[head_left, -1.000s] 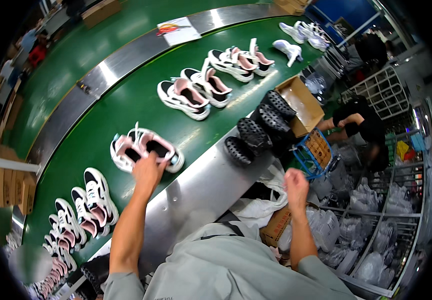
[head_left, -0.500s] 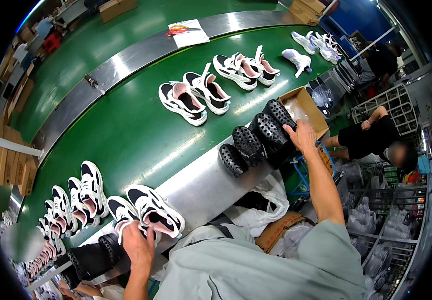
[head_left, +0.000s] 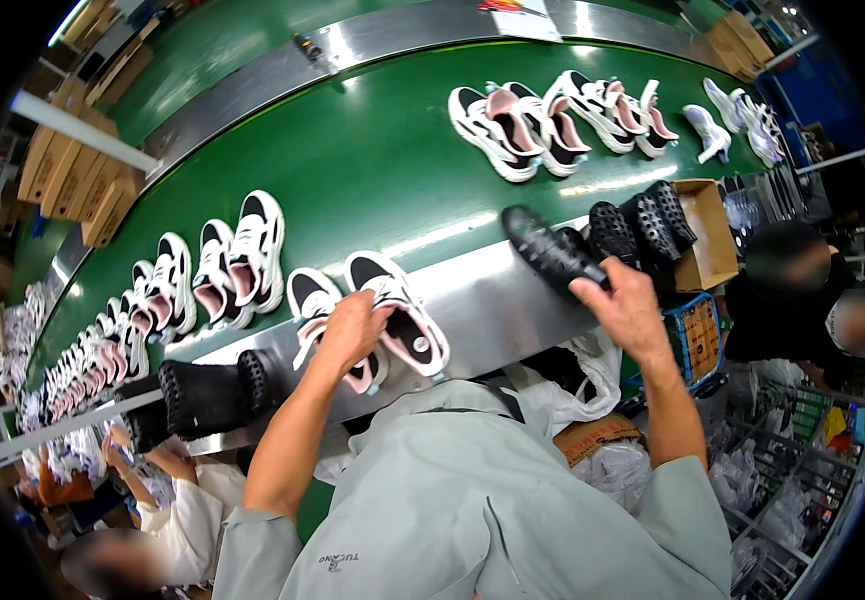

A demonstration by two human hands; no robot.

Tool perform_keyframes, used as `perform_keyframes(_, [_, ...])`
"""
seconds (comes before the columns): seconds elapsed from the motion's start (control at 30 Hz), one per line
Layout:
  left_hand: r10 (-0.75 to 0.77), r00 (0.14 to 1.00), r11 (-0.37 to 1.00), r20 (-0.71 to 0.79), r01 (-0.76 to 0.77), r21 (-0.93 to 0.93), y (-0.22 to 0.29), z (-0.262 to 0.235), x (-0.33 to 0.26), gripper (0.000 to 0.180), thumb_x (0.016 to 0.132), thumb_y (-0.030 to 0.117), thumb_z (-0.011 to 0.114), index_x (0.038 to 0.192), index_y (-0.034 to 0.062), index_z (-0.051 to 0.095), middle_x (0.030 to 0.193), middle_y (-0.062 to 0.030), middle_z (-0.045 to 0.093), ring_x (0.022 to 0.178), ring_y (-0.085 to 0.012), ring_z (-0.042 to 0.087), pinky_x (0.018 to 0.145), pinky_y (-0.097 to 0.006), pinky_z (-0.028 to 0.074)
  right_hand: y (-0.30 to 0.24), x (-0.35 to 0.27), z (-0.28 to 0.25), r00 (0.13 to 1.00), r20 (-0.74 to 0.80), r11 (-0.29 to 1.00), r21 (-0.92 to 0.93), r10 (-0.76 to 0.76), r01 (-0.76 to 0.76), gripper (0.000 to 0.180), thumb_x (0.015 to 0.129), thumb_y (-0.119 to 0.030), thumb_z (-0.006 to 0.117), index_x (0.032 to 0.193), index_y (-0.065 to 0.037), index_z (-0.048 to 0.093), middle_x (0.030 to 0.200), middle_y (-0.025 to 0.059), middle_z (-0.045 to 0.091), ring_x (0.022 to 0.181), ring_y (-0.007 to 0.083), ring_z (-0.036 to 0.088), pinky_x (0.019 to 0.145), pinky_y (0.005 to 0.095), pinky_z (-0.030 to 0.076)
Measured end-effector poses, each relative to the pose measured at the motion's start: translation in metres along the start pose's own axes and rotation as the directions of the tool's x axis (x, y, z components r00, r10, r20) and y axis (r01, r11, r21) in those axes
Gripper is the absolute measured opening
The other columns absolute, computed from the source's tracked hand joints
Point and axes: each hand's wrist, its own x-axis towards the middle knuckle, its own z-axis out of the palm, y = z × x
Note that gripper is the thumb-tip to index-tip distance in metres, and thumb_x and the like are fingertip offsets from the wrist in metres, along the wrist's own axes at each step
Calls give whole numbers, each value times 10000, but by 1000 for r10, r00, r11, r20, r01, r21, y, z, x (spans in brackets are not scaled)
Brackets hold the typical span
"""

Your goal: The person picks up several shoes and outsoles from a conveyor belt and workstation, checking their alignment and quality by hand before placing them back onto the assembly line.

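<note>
The left hand (head_left: 351,330) lay palm-down, fingers curled over a white, black and pink sneaker pair (head_left: 373,315), pinning it on the steel rim (head_left: 483,295) at the near edge of the green conveyor belt (head_left: 353,170). Further right along that rim, the right hand (head_left: 625,300) gripped the heel of a black sole (head_left: 551,252), apparently lifting it from the row of soles leaning against the cardboard box (head_left: 708,235).

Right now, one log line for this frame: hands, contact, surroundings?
left hand: on white-and-pink sneaker pair | right hand: gripping black sole | surface: steel ledge beside green conveyor belt
</note>
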Motion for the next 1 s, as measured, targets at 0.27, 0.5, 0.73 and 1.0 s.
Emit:
perform_keyframes(0.27, [165, 977, 980, -134, -177, -89, 2, 12, -9, 298, 820, 130, 717, 1043, -36, 611, 955, -279, 641, 946, -464, 613, 835, -515, 483, 6, -16, -26, 946, -313, 996, -11, 81, -89, 366, 869, -305, 765, 887, 36, 633, 769, 228, 631, 679, 373, 607, 636, 423, 487])
perform_keyframes(0.5, [15, 962, 998, -272, -33, -61, 11, 26, -21, 366, 784, 73, 695, 1113, -47, 590, 1022, -282, 622, 996, -465, 597, 874, -498, 472, 169, 43, -113, 794, -547, 733, -421, 265, -535, 632, 886, -568, 655, 990, 54, 689, 974, 308, 692, 969, 489, 658, 842, 540, 508])
perform_keyframes(0.73, [-3, 975, 995, -221, -19, -97, 15, 21, -21, 244, 824, 94, 714, 1006, -40, 621, 929, -252, 612, 874, -435, 597, 795, -476, 466, 205, 63, -94, 831, -460, 755, -410, 313, -511, 706, 876, -609, 645, 1051, 74, 689, 1043, 307, 691, 1010, 499, 648, 875, 533, 509])
perform_keyframes(1.0, [49, 962, 997, -267, -61, -40, 14, 32, -17, 128, 869, 28, 615, 962, -53, 582, 900, -281, 583, 851, -465, 572, 759, -502, 452, 168, 34, -51, 918, -383, 703, -624, 106, -342, 531, 913, -549, 637, 942, -20, 625, 899, 207, 688, 885, 404, 687, 791, 519, 540])
